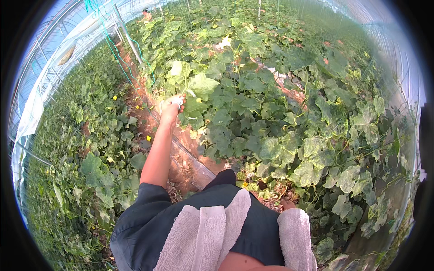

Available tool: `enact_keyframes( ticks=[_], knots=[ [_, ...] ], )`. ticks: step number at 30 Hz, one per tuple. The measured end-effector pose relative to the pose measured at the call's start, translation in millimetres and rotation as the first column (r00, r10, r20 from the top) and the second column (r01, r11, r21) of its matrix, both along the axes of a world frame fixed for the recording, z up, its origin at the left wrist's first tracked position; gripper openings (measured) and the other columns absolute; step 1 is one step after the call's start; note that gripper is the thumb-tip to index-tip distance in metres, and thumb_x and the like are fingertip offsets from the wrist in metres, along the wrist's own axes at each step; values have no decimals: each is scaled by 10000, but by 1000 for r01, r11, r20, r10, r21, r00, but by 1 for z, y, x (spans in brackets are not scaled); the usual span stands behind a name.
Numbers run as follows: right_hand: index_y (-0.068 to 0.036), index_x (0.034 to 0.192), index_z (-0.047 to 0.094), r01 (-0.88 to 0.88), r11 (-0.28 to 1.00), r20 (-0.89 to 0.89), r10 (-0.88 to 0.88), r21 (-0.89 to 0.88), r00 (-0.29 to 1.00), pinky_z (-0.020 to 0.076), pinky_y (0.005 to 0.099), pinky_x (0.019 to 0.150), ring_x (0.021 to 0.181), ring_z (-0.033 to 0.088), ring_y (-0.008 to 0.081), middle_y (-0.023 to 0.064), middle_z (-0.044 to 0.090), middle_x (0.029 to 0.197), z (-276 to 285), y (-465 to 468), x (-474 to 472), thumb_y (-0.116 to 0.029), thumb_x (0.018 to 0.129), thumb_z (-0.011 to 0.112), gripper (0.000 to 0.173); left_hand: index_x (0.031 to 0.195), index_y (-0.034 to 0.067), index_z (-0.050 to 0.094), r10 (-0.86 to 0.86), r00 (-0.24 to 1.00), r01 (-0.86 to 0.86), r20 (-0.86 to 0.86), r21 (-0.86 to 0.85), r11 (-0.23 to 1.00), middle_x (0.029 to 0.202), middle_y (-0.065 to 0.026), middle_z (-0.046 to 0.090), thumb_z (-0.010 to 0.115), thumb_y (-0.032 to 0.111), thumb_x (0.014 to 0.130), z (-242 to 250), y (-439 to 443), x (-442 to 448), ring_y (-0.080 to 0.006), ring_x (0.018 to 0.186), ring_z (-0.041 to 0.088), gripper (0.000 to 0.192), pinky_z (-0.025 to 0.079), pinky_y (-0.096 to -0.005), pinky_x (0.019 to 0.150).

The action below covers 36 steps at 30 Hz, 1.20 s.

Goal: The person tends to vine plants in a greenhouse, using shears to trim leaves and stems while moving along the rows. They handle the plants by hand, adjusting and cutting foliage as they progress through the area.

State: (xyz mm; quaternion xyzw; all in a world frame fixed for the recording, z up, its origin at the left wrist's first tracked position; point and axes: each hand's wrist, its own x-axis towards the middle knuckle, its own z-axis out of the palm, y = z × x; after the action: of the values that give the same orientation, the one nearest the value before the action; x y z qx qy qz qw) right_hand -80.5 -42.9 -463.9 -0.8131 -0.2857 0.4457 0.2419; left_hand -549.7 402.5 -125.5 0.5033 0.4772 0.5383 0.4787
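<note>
My left hand (173, 104) reaches forward over the soil path, its fingers closed around a climbing vine stem (185, 88). A small white item (177, 101) shows at the fingers; I cannot tell what it is. Broad green leaves (202, 84) spread from the vine just beyond and beside this hand. Low at my right side, part of my right hand (287, 204) shows above a pale towel (294, 223), near dry leaves and stems (288, 193). The towel and clothing hide most of that hand, so its grip is unclear.
Dense vine rows (251, 111) stand ahead and to the right, with another row (84, 162) at left. Green strings (117, 50) hang beside a metal post (128, 35). A hose-like line (193, 155) runs along the path. Another person (146, 15) is far off.
</note>
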Motion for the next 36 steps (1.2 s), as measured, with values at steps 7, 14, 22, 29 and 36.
enact_keyframes(
  ticks=[7, 14, 22, 29, 36],
  knots=[
    [1, 917, 724, 148, 985, 66, -142, -88, 988, 505, 372, 685, 710, 666, 240, 122, 687, 721, -13, -31, -28, -447, 874, 623, 462, 1102, 71, 717, 56, 817, -135, -574, -96, 986, 890, -120, 714, 587, 111, 848, -120, 52, -18, -183, 683, 672, 288, 523, -291, 620],
    [-4, 932, 726, 239, 966, 59, -234, -99, 970, 505, 372, 691, 715, 666, 242, 119, 689, 727, 23, 20, -76, -445, 873, 627, 457, 1044, 97, 743, 190, 713, -3, -674, 268, 963, 1021, -181, 704, 604, 134, 831, -92, 115, 4, -333, 932, 662, 257, 508, -376, 834],
    [-13, 931, 714, 257, 963, 4, -258, 83, 966, 447, 325, 587, 601, 573, 155, 67, 636, 676, 80, 148, -163, -401, 924, 609, 402, 1138, 69, 704, -35, 813, 408, -581, 526, 746, 1128, -156, 678, 638, 199, 918, 26, 250, 157, -265, 1004, 653, 264, 496, -345, 896],
    [-33, 808, 677, 405, 864, -105, -392, 301, 914, 361, 262, 488, 507, 469, 83, 1, 548, 582, 165, 207, -247, -332, 974, 590, 353, 1137, 47, 659, -504, 668, 695, -547, 217, 685, 963, -104, 714, 718, 330, 845, 7, 329, 231, -177, 861, 666, 411, 515, -326, 789],
    [-26, 818, 671, 429, 848, -68, -431, 311, 900, 363, 247, 493, 512, 460, 71, -7, 562, 591, 184, 233, -278, -328, 974, 590, 349, 1008, -4, 675, -713, 675, 737, -193, 234, 634, 812, -3, 638, 748, 151, 866, -11, 299, 211, -84, 702, 582, 223, 476, -241, 604]
  ],
)
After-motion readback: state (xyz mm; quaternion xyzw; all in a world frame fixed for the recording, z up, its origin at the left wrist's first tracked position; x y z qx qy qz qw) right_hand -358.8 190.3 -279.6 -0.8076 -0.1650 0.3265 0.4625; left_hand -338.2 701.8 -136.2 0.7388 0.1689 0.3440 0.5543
